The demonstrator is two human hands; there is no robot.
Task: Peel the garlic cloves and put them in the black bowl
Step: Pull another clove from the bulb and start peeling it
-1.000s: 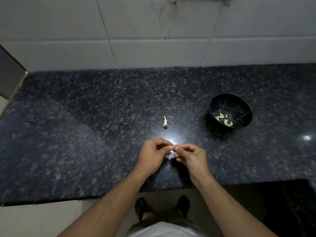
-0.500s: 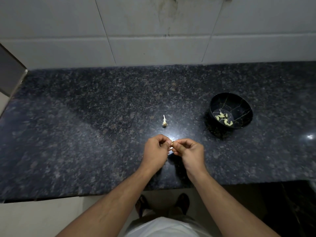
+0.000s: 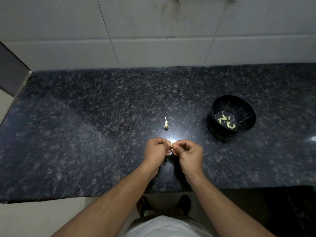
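Note:
Over the middle of the dark granite counter, my left hand and my right hand meet fingertip to fingertip. Between them they pinch a small pale garlic clove, mostly hidden by the fingers. A little beyond the hands lies a small white garlic piece with a pointed papery tip. The black bowl stands to the right, holding several peeled yellowish cloves on its bottom.
A white tiled wall runs along the back of the counter. A grey panel juts in at the far left. The counter's front edge crosses just below my wrists, with the floor and my feet beneath.
The hands stayed together on the clove, their fingers shifting slightly around it. The camera view moved a little. The bowl and the loose garlic piece did not move.

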